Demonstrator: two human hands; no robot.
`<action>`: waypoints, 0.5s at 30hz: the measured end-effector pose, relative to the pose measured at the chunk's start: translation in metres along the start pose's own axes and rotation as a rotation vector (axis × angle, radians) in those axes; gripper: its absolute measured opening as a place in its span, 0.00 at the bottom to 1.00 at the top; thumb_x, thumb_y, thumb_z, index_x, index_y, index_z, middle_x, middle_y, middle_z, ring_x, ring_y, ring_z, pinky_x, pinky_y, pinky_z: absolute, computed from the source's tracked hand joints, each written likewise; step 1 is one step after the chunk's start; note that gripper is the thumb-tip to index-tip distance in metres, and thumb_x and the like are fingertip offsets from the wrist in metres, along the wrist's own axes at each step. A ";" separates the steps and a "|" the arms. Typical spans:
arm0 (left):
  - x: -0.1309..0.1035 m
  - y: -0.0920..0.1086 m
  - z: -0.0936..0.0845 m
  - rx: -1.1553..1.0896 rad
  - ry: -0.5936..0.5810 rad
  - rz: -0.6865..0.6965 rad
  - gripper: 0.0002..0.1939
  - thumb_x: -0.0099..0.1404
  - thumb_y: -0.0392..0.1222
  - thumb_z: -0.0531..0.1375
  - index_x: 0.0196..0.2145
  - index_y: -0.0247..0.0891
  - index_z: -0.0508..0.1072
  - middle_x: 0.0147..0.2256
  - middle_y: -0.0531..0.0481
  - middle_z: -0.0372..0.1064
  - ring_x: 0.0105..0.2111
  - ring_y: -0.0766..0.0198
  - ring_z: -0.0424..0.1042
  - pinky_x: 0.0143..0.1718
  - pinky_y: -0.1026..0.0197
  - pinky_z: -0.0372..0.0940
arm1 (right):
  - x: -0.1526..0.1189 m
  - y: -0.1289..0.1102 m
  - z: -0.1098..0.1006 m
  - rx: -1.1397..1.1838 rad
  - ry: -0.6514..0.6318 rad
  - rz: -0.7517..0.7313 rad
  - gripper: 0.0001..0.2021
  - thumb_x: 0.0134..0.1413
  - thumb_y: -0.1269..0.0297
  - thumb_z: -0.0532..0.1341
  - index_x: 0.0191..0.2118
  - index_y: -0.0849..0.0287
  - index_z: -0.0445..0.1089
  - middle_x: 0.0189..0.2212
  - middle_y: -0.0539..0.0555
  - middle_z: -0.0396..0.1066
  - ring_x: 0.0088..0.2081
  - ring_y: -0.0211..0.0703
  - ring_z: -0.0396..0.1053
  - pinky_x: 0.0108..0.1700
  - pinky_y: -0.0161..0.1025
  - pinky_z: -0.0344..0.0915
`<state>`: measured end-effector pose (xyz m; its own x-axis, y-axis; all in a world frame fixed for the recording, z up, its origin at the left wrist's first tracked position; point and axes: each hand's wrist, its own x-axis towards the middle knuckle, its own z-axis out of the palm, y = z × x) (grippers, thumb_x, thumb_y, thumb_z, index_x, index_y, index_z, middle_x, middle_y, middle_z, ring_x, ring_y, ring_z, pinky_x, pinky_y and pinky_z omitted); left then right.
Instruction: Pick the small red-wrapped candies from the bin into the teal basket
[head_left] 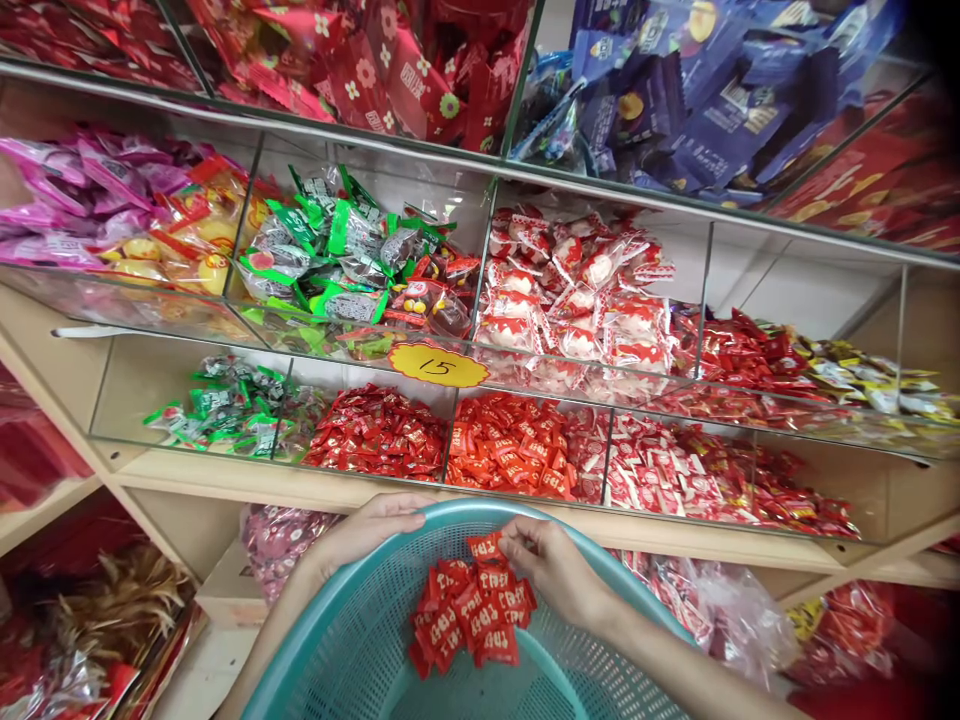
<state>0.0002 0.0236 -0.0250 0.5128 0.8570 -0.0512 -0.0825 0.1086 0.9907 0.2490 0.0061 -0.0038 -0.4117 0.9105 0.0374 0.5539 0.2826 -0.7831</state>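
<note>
A teal plastic basket (345, 640) with perforated walls is tilted toward me below the shelf. My left hand (375, 535) grips its far left rim, with the fingers over the edge. Inside the basket lies a pile of small red candy packets (469, 615) with pale lettering. My right hand (551, 565) reaches in over the right side, and its thumb and fingertips pinch one red candy packet (486, 547) at the top of the pile.
Above the basket, glass-divided shelves hold orange-red packets (510, 440), darker red packets (379, 435), green-edged packets (337, 250) and blue bags (720, 100). A yellow price tag (438, 365) reads 15. The wooden shelf edge (300, 488) runs just behind the basket rim.
</note>
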 end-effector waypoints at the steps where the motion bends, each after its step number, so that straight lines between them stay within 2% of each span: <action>1: 0.000 0.000 0.000 0.000 0.001 -0.002 0.20 0.55 0.38 0.57 0.47 0.38 0.66 0.46 0.47 0.67 0.46 0.56 0.64 0.48 0.56 0.55 | 0.001 0.002 0.002 -0.007 -0.001 0.008 0.15 0.52 0.57 0.49 0.25 0.62 0.63 0.18 0.47 0.59 0.21 0.32 0.54 0.23 0.29 0.51; 7: 0.001 -0.001 0.000 -0.004 -0.005 -0.005 0.19 0.56 0.37 0.57 0.47 0.37 0.66 0.45 0.47 0.68 0.46 0.56 0.63 0.49 0.56 0.54 | 0.007 0.007 0.012 0.014 -0.008 0.077 0.16 0.52 0.56 0.48 0.25 0.62 0.64 0.14 0.47 0.59 0.18 0.31 0.54 0.21 0.28 0.51; 15: -0.001 0.002 0.001 -0.017 -0.012 -0.036 0.19 0.57 0.37 0.56 0.47 0.38 0.65 0.44 0.47 0.69 0.43 0.58 0.66 0.46 0.57 0.58 | 0.010 0.019 0.018 -0.020 0.030 0.096 0.15 0.51 0.58 0.48 0.24 0.62 0.65 0.12 0.47 0.60 0.17 0.31 0.55 0.21 0.28 0.51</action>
<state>0.0005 0.0226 -0.0231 0.5257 0.8464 -0.0850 -0.0784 0.1477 0.9859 0.2420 0.0154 -0.0297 -0.3350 0.9421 -0.0183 0.6039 0.1997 -0.7716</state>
